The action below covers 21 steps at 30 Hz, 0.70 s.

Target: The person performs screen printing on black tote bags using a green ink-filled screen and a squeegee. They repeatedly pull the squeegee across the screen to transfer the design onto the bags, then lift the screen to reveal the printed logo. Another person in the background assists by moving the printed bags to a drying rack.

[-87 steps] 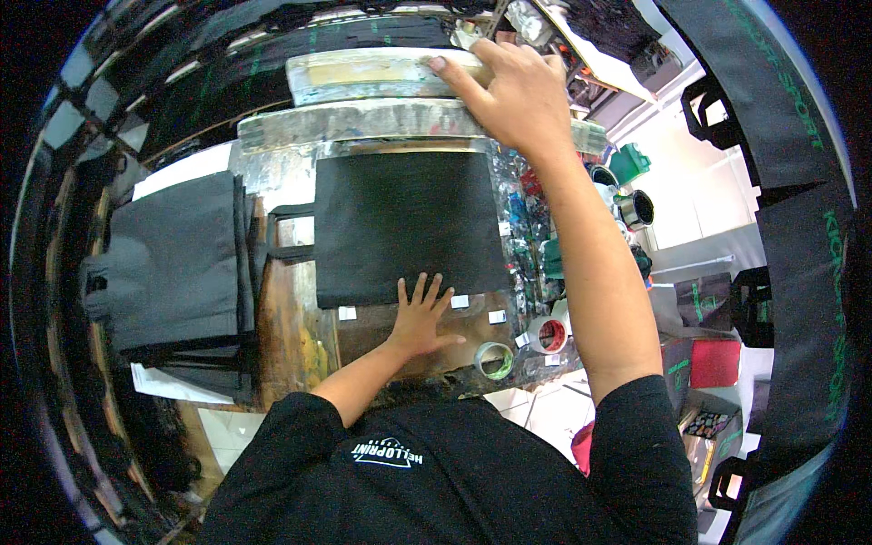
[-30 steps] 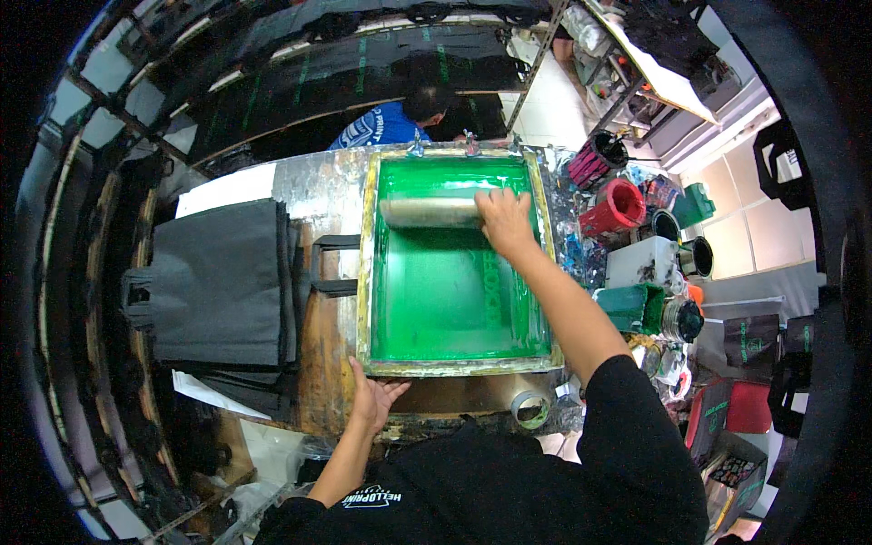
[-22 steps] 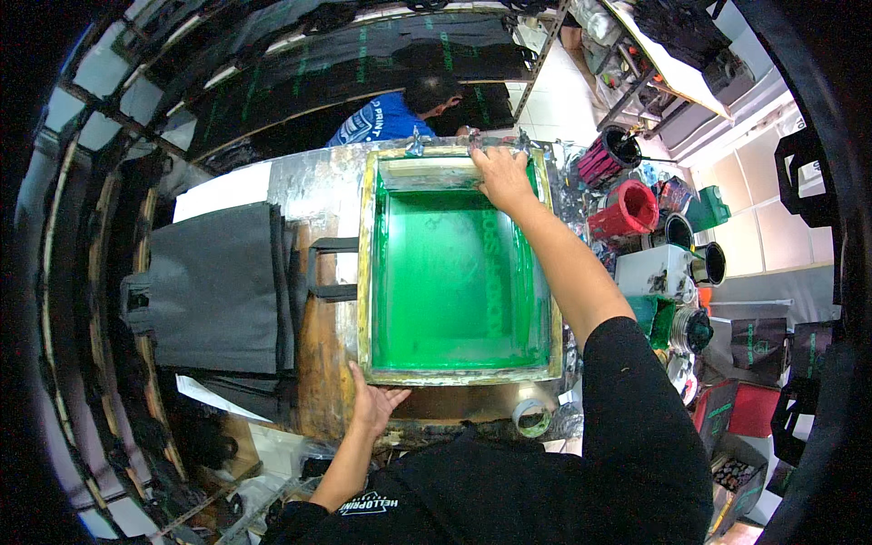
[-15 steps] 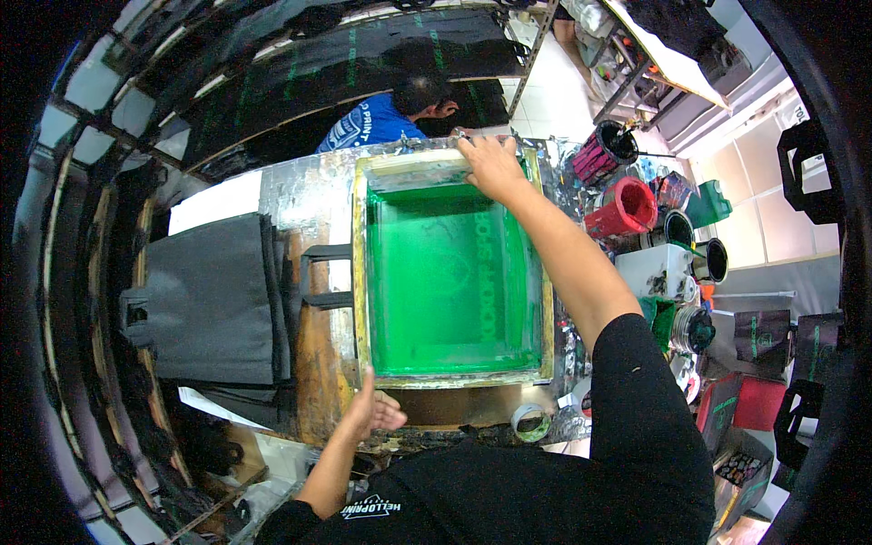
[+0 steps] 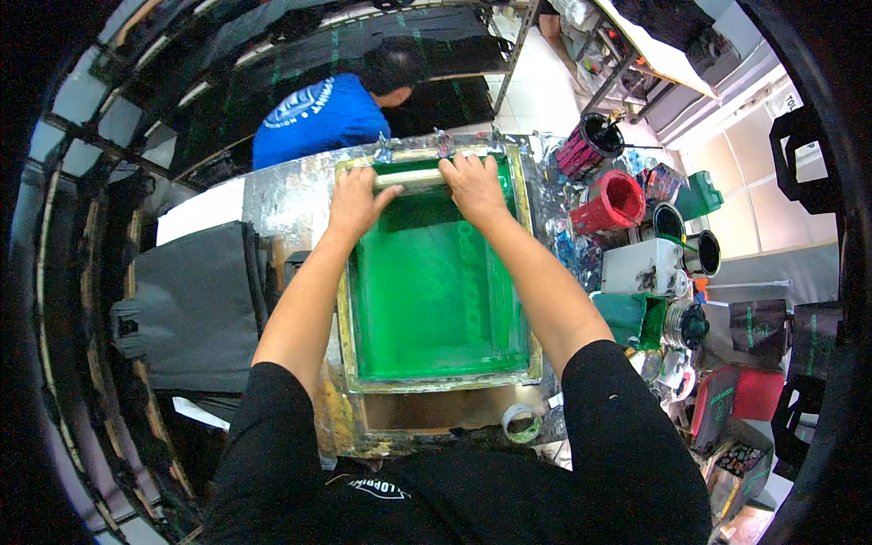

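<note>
Now the left hand has joined the right hand on the squeegee, so its hold is two-handed. Both hands curl their fingers over it, closed. The squeegee spans the far end of the green-inked frame. Earlier, the left hand was by the near left corner; the co-worker appears farther left now.

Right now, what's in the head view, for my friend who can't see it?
The left hand and right hand both hold a pale bar at the far end of a green framed screen. Dark bags are stacked to the left.
</note>
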Available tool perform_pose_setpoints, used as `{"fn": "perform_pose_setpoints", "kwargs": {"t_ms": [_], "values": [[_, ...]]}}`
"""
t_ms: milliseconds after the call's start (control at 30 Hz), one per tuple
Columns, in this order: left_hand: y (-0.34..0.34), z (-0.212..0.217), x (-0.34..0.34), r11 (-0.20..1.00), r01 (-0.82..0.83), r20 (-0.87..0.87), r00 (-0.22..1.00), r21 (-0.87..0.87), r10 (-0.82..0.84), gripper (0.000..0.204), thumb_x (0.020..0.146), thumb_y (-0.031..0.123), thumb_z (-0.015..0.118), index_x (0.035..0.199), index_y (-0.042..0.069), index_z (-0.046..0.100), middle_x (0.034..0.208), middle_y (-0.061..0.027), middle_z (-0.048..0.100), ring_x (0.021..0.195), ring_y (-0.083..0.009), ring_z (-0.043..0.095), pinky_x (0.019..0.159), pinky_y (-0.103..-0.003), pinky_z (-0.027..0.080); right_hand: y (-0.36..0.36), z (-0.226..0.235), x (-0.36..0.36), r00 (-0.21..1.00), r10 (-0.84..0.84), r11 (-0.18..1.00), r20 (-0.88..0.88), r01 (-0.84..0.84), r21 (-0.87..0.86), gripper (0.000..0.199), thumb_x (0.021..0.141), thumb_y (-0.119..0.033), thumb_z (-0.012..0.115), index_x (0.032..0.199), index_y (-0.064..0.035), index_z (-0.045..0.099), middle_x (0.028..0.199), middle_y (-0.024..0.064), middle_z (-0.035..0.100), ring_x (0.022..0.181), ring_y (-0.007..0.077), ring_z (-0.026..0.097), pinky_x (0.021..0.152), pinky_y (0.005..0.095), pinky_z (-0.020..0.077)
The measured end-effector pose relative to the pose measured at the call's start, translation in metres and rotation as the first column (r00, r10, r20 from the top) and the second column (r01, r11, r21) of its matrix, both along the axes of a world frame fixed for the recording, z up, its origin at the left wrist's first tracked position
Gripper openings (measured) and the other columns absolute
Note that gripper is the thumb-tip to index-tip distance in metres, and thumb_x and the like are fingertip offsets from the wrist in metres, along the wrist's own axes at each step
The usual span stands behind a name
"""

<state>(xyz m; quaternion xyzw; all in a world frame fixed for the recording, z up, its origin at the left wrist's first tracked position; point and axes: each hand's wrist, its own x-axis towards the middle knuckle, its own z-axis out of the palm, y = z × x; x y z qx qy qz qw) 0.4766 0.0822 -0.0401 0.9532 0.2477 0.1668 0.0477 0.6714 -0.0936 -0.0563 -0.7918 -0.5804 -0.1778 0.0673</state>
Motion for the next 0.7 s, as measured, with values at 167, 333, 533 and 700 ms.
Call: {"fn": "perform_pose_setpoints", "kwargs": {"t_ms": [167,333,533,700], "values": [[-0.008,-0.018,-0.009,0.998,-0.034,-0.011,0.999,0.047,0.034,0.056,0.09,0.056,0.076,0.094,0.001,0.066,0.099,-0.0174,0.066,0.098,-0.0392,0.063,0.086,-0.049,0.053,-0.009,0.0,-0.008,1.0,0.011,1.0,0.017,-0.01,-0.024,0.034,0.09,-0.015,0.068,0.123,-0.0213,0.063,0.104,0.0008,0.063,0.103,0.0228,0.063,0.088,0.0478,0.0451],[-0.048,-0.017,-0.045,0.998,-0.024,0.028,0.999,0.052,0.022,0.056,0.089,0.057,0.076,0.092,0.002,0.065,0.094,-0.0161,0.065,0.093,-0.0377,0.062,0.083,-0.048,0.052,-0.045,-0.006,-0.039,0.999,0.028,0.998,-0.044,-0.031,-0.058,0.031,0.091,-0.016,0.067,0.122,-0.021,0.064,0.103,0.0013,0.063,0.102,0.0236,0.062,0.088,0.0485,0.0453],[-0.104,-0.012,-0.099,0.998,-0.02,-0.005,1.0,0.065,0.02,0.055,0.086,0.057,0.078,0.089,0.004,0.063,0.091,-0.0144,0.061,0.088,-0.0351,0.06,0.08,-0.047,0.051,-0.101,0.003,-0.094,0.999,0.016,0.994,-0.036,-0.02,-0.104,0.025,0.092,-0.018,0.066,0.117,-0.0207,0.064,0.101,0.0021,0.063,0.099,0.0236,0.062,0.084,0.047,0.045],[-0.153,-0.012,-0.143,0.999,0.015,0.03,0.999,0.034,-0.016,0.054,0.082,0.055,0.081,0.087,0.005,0.06,0.09,-0.0133,0.059,0.087,-0.034,0.058,0.077,-0.046,0.05,-0.154,0.004,-0.141,0.999,0.013,0.997,-0.05,-0.017,-0.078,0.019,0.092,-0.019,0.064,0.111,-0.0212,0.065,0.095,0.0024,0.06,0.094,0.0231,0.061,0.08,0.0448,0.0434]]}}
